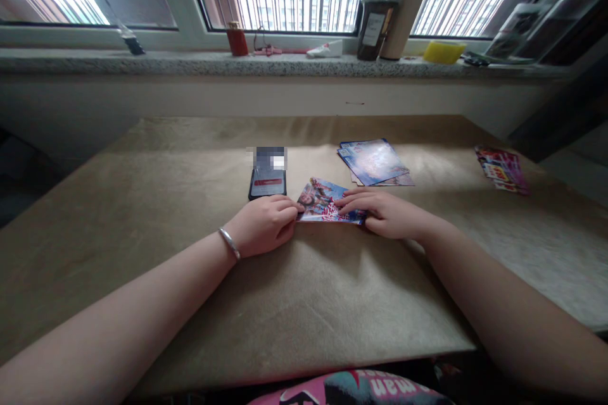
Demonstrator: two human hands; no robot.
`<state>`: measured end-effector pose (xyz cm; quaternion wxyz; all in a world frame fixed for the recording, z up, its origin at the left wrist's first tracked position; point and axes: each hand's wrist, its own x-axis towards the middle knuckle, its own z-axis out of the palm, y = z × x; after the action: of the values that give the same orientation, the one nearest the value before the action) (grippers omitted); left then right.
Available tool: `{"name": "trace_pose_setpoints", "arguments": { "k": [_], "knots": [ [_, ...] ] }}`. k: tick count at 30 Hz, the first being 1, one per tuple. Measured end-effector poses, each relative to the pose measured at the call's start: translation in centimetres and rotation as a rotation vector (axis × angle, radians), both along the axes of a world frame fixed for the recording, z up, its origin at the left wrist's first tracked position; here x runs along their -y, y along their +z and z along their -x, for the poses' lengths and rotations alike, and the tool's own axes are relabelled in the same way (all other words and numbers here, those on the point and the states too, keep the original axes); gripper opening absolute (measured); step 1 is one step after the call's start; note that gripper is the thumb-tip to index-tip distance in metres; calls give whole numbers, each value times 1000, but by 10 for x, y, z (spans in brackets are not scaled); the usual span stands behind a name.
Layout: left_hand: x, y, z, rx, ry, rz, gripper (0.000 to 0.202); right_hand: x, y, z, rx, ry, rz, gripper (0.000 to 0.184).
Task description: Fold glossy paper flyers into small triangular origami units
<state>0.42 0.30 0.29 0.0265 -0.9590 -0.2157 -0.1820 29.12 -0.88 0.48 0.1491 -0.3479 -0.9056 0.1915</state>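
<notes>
A colourful printed paper sheet (pixel 319 201), which looks folded, lies on the table between my hands. My left hand (pixel 266 223) pinches its left corner with the fingers closed; a silver bangle circles that wrist. On the other side, my right hand (pixel 380 210) rests its fingers over the paper's printed face, with the thumb at the right edge, gripping that end. Just beyond my left hand lies a dark phone (pixel 268 180), its screen partly pixelated. Behind the paper, toward the right, is a loose stack of blue printed sheets (pixel 375 161).
Several red and pink printed packets or cards (pixel 502 169) lie at the table's right. The brown-covered table (pixel 304 304) meets the wall below a stone windowsill (pixel 180 64). On the sill stand a red bottle (pixel 236 39), a dark jar (pixel 375 28) and a yellow object (pixel 443 52).
</notes>
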Motion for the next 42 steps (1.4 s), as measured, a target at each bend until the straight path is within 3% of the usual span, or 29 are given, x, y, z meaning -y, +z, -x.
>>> {"name": "trace_pose_setpoints", "arguments": {
  "k": [8, 17, 23, 28, 38, 42],
  "knots": [
    [-1, -2, 1, 2, -14, -5, 17, 0, 2, -2, -67, 33, 19, 38],
    [1, 3, 3, -23, -157, 101, 19, -3, 1, -8, -157, 59, 122, 20],
    [0, -3, 2, -86, -152, 110, 36, -3, 5, -12, -103, 38, 158, 24],
    [-1, -6, 3, -141, -107, 137, 45, -2, 8, -13, -87, 1, 177, 24],
    [5, 6, -1, -76, -224, 216, 37, -3, -2, -6, -78, -202, 170, 18],
    [6, 10, -2, -61, -249, 237, 38, -2, -4, 4, -54, -280, 70, 16]
  ]
}}
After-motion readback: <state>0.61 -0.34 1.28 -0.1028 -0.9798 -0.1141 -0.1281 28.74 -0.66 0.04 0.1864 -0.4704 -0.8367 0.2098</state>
